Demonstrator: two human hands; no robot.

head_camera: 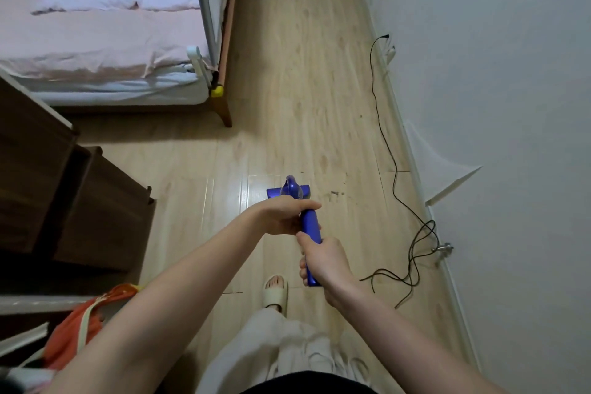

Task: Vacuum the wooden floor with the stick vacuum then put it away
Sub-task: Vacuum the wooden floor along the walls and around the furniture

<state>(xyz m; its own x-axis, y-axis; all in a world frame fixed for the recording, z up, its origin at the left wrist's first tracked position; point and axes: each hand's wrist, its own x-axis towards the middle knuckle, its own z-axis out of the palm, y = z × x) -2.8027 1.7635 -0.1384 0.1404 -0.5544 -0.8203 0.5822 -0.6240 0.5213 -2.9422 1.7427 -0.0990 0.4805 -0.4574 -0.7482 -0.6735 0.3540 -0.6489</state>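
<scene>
Both hands clamped on the blue stick vacuum (309, 230): left hand (283, 216) wrapped round the upper body, right hand (323, 261) gripping the handle just below, nearly touching. Vacuum head (271, 192) down on the wooden floor (303, 73), between bed (96, 41) and wall (495, 73). Black cable (388, 144) trailing along the baseboard.

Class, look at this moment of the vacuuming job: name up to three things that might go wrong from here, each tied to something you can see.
1. The loose black cable lies coiled on the wooden floor right of the blue stick vacuum; the floor head might snag it.
2. The bed leg stands ahead on the left and could get knocked.
3. Dark debris beside the head may be missed.
</scene>
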